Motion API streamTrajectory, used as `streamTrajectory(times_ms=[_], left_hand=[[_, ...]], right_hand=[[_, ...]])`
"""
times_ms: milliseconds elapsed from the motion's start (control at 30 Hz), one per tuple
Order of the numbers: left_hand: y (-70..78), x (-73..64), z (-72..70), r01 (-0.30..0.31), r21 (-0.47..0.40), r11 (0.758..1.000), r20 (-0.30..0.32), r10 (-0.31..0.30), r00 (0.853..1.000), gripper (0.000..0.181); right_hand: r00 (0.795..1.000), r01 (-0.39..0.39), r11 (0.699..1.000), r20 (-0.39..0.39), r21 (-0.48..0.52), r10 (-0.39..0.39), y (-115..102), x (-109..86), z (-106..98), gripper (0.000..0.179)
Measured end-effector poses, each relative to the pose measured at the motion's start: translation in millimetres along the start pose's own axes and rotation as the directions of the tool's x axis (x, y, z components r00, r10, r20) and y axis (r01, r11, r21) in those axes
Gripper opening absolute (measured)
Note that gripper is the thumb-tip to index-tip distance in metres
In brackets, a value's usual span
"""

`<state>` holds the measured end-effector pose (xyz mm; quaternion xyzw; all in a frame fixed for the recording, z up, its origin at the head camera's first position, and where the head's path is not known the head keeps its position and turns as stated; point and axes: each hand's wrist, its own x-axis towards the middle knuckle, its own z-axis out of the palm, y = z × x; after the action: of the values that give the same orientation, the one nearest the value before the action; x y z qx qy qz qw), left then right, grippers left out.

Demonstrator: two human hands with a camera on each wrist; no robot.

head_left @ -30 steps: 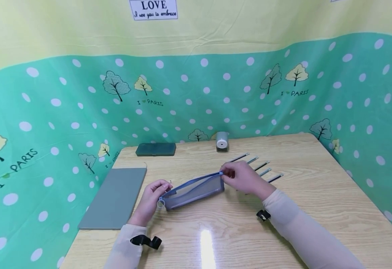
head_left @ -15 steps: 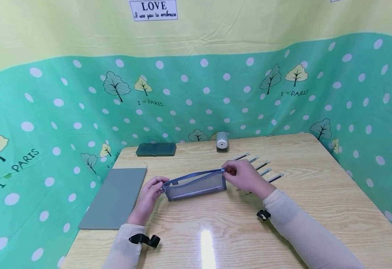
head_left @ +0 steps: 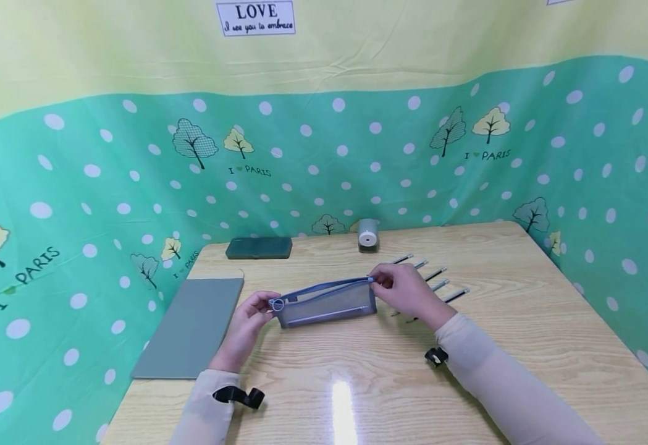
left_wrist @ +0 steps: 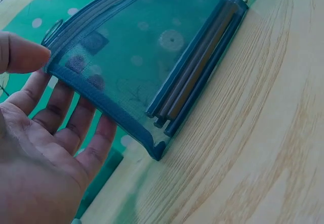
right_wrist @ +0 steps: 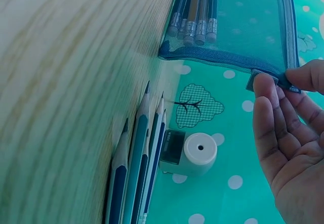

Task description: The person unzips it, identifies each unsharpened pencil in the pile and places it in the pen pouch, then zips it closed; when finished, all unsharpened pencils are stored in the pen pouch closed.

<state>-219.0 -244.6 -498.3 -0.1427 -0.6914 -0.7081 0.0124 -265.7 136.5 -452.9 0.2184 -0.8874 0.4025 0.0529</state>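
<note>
A blue mesh zip pencil pouch hangs between both hands, just over the table, its left end slightly lower. Its zip gapes along the top, and a ring pull shows at the left end. Several pencils lie along its bottom, seen through the mesh. My left hand pinches the upper left corner between thumb and fingers. At the upper right corner, my right hand pinches the zip end beside a small fabric tab. Loose pencils lie on the table beyond the right hand, partly hidden by it.
A grey board lies at the table's left. At the back stand a dark green case and a grey pencil sharpener. Patterned green cloth encloses the back and sides of the wooden table.
The pouch's left end has risen with my left hand, so it hangs more level. The ring pull has swung up against the corner. My right hand has shifted slightly up.
</note>
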Motion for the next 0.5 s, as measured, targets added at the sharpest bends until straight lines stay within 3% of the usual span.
streamTrajectory(times_ms=[167, 500], left_hand=[[-6.0, -0.2, 0.6, -0.006, 0.067, 0.998, -0.018, 0.007, 1.0, 0.031], [-7.4, 0.3, 3.5, -0.027, 0.031, 0.999, -0.03, 0.028, 0.999, 0.029]], right_hand=[[1.0, -0.002, 1.0, 0.003, 0.008, 0.002, 1.8, 0.3, 0.5, 0.006], [1.0, -0.012, 1.0, 0.01, 0.019, 0.012, 2.9, 0.3, 0.4, 0.006]])
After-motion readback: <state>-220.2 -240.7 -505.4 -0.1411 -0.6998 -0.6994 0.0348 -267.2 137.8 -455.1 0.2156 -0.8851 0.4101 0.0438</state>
